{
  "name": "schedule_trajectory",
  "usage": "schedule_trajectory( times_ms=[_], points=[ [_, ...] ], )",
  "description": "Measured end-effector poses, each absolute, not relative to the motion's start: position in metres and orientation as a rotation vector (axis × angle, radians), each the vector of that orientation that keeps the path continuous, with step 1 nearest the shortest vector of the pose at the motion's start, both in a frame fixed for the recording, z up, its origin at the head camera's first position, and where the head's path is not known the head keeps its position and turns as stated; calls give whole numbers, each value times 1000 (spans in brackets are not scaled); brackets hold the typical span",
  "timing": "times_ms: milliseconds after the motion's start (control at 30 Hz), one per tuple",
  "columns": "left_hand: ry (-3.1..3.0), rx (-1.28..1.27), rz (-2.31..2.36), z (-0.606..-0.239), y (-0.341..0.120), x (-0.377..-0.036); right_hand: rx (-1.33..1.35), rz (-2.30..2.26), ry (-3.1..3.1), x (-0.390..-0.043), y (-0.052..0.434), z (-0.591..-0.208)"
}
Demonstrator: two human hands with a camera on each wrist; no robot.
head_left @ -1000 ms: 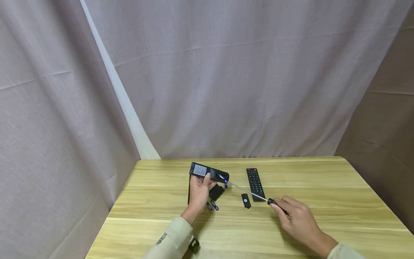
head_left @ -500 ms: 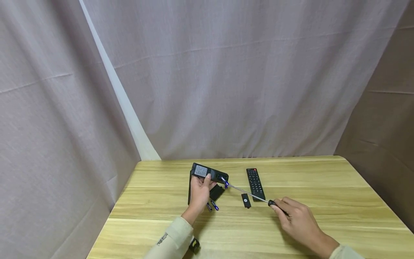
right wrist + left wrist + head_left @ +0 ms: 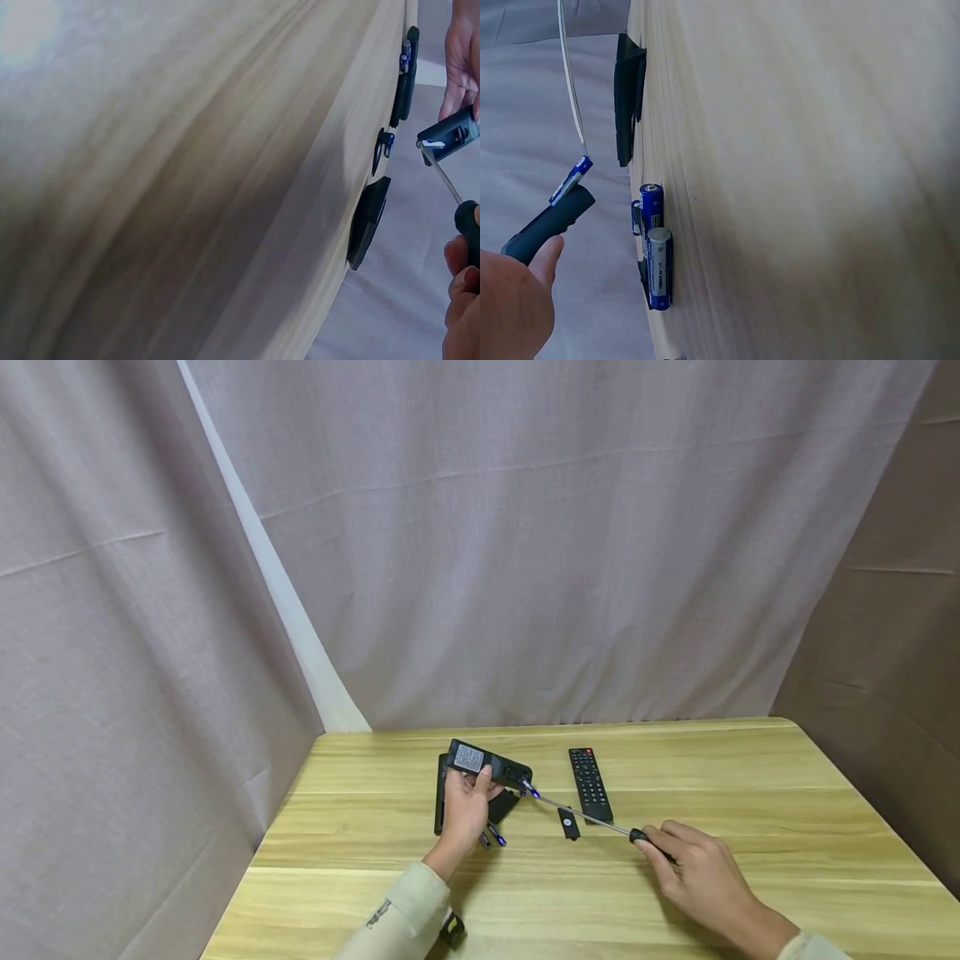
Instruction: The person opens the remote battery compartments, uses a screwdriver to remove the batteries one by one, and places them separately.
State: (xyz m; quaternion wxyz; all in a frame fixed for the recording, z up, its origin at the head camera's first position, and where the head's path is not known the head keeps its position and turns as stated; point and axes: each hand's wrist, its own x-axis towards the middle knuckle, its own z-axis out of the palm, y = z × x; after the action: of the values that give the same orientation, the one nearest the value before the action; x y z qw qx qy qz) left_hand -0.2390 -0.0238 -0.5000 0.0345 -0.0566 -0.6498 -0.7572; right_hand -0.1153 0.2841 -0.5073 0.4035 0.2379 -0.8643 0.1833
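Pried battery (image 3: 530, 791) now hangs on screwdriver tip between both hands.

We see a black remote (image 3: 487, 764) raised off the table, back side up with a grey label, its open end toward the screwdriver (image 3: 592, 820); a blue battery (image 3: 530, 790) hangs at the tip of that thin metal shaft, whose black handle points lower right.
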Motion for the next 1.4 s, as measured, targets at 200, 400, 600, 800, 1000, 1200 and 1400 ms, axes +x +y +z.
schedule_trajectory(
  times_ms=[200, 400, 600, 800, 1000, 1200, 1400],
  points=[
    [-2037, -187, -2339, -502, -26, -238, 588, 438, -2201, -114, 287, -505],
    [-2028, -193, -2367, -504, -26, -239, 546, 428, -2225, -113, 287, -506],
    [-2070, -193, -2352, -506, -28, -238, 510, 406, -2252, -112, 287, -505],
    [-2093, -206, -2342, -507, -30, -237, 484, 393, -2266, -112, 287, -503],
    [-2069, -205, -2350, -506, -30, -237, 467, 402, -2264, -113, 287, -502],
    [-2079, -190, -2351, -505, -31, -237, 455, 403, -2257, -114, 285, -500],
    [-2084, -190, -2329, -505, -33, -239, 445, 400, -2256, -115, 285, -499]
  ],
)
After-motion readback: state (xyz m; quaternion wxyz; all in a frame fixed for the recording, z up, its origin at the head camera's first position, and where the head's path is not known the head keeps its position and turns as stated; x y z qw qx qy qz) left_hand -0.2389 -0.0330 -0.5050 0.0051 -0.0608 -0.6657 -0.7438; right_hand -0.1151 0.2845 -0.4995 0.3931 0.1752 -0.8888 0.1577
